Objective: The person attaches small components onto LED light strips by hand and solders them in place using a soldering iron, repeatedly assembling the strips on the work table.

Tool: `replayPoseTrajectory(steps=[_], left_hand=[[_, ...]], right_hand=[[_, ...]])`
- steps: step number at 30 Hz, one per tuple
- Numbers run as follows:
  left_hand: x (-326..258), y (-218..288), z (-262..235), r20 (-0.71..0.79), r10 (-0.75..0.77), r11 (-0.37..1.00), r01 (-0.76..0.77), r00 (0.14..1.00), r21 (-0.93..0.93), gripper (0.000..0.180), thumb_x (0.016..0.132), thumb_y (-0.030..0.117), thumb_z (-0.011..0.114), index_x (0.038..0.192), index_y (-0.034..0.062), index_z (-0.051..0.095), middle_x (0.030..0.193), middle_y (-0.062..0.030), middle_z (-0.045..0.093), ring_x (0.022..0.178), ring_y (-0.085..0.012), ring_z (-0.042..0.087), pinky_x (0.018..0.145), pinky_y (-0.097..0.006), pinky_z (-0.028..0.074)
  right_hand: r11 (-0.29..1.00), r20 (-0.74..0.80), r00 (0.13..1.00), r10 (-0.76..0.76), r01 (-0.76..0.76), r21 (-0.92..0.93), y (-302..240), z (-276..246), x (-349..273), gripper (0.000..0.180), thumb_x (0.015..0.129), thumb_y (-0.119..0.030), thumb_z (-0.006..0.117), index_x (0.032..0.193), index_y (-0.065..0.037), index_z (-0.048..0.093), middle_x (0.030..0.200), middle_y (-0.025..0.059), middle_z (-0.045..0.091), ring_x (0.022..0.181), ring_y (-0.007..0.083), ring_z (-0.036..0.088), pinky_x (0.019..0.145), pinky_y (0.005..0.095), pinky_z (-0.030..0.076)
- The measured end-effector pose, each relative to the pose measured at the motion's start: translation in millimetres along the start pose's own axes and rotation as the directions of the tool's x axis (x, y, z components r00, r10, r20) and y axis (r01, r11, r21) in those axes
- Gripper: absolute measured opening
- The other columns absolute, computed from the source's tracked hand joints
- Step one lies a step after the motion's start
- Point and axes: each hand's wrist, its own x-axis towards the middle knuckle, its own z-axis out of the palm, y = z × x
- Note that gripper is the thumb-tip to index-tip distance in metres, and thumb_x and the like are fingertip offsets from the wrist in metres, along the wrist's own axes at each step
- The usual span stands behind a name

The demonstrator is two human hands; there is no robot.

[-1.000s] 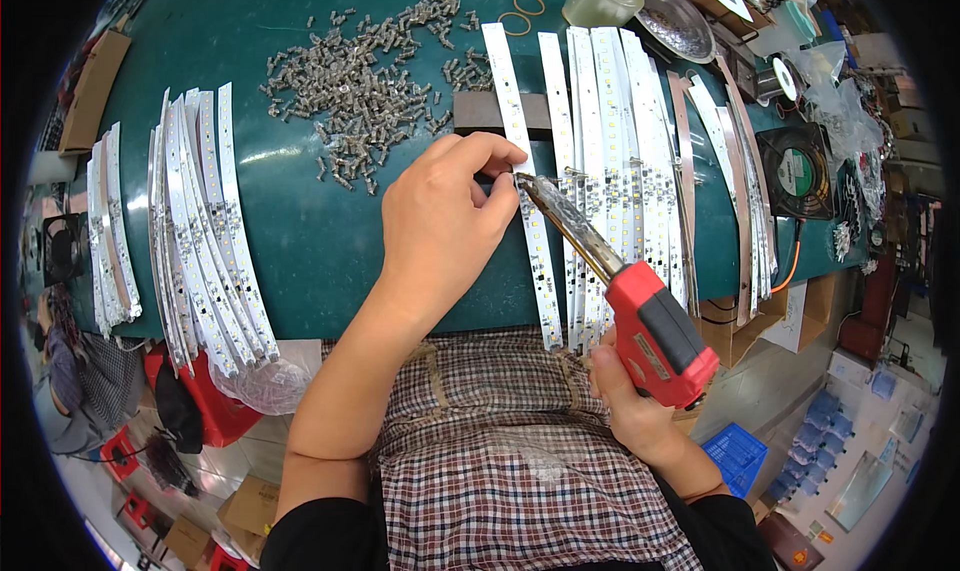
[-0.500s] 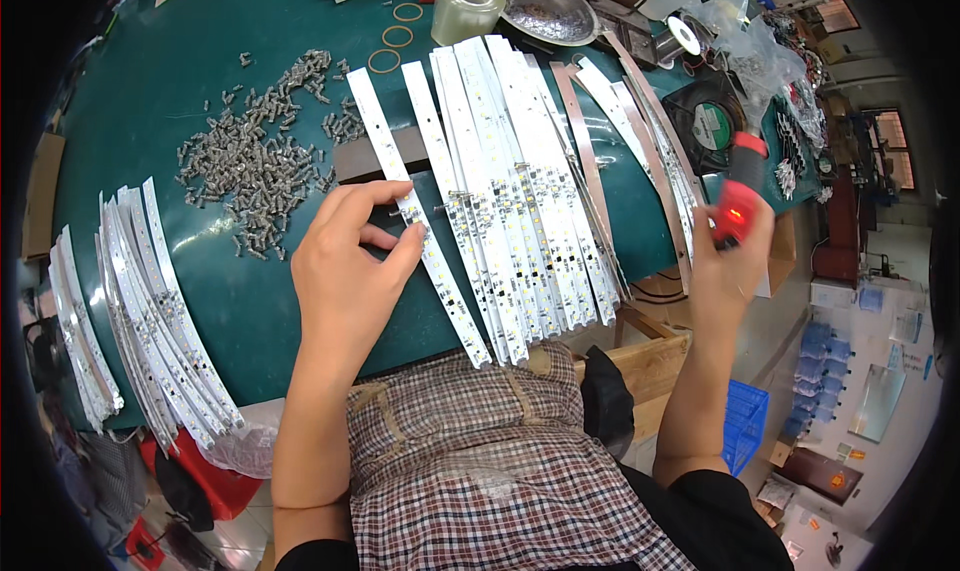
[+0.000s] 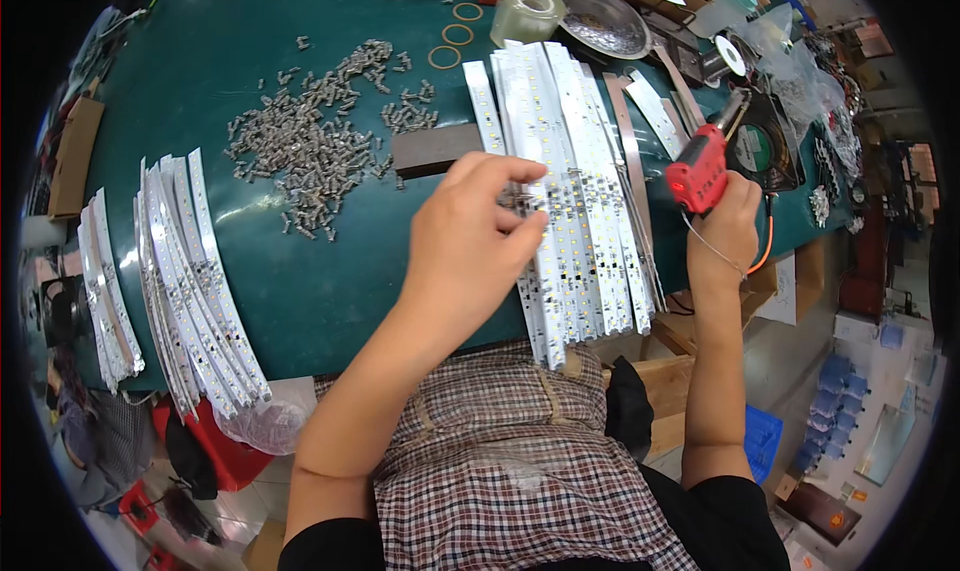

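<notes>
Pinned under the left hand [image 3: 465,241] fingertips: a white LED strip [image 3: 541,311] at the near edge of the fanned batch of strips [image 3: 580,171], just ahead of and to the right of that hand. Long axis running away from the body, far end tilted slightly left, near end jutting past the edge of the green table [image 3: 300,301] toward the checked shirt. LED side up, flat, touching its neighbours.

Left hand curled, fingers pressed down on the strip, not wrapped around it. Right hand [image 3: 725,231] closed around the grip of a red pistol-shaped tool [image 3: 700,166], held up to the right of the batch, well apart from the left hand, nose aimed up and away.

Judged as a hold-and-position step: strip steadied, tool parked off the work. Next move likely calls for bringing the tool nose over to the pinned spot, with the strip kept from sliding.

Further out, left of the left hand: dark block [image 3: 435,149], heap of small metal parts [image 3: 310,141], and a second stack of strips [image 3: 195,271] at the table's left edge.
</notes>
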Motion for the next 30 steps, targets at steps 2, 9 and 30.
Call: replayPoseTrajectory(steps=[2, 9, 30], left_hand=[[1.1, -2.4, 6.9, -0.029, 0.055, 0.995, -0.053, 0.998, 0.082, 0.032, 0.079, 0.001, 0.07, 0.11, 0.0011, 0.062, 0.11, -0.011, 0.057, 0.074, -0.0171, 0.071, 0.065, -0.025, 0.054], [1.0, 1.9, -4.4, -0.16, 0.178, 0.917, -0.105, 0.971, 0.385, 0.023, 0.079, 0.008, 0.072, 0.101, 0.0073, 0.064, 0.1, -0.009, 0.057, 0.063, -0.0159, 0.065, 0.06, -0.03, 0.05], [31.6, -24.9, -82.0, -0.228, 0.296, 0.531, 0.039, 0.928, 0.846, 0.009, 0.073, 0.009, 0.074, 0.08, 0.0057, 0.069, 0.09, -0.0075, 0.058, 0.089, -0.0264, 0.058, 0.078, -0.038, 0.049]], right_hand=[[1.0, -0.056, 0.998, -0.012, 0.014, 0.025, 2.6, -2.1, 1.0, 0.041, 0.076, 0.001, 0.065, 0.112, -0.01, 0.048, 0.11, 0.0133, 0.051, 0.087, 0.0404, 0.061, 0.068, 0.0482, 0.051], [0.987, -0.188, 0.981, -0.046, 0.073, 0.141, 10.3, -16.9, -1.1, 0.044, 0.077, -0.002, 0.07, 0.116, -0.005, 0.049, 0.107, 0.0134, 0.055, 0.094, 0.0342, 0.059, 0.077, 0.0401, 0.05], [0.137, 0.219, 0.909, 0.356, -0.282, 0.95, -33.1, -148.5, -42.1, 0.056, 0.079, 0.003, 0.06, 0.131, 0.001, 0.04, 0.115, 0.0107, 0.051, 0.096, 0.017, 0.057, 0.069, 0.0307, 0.056]])
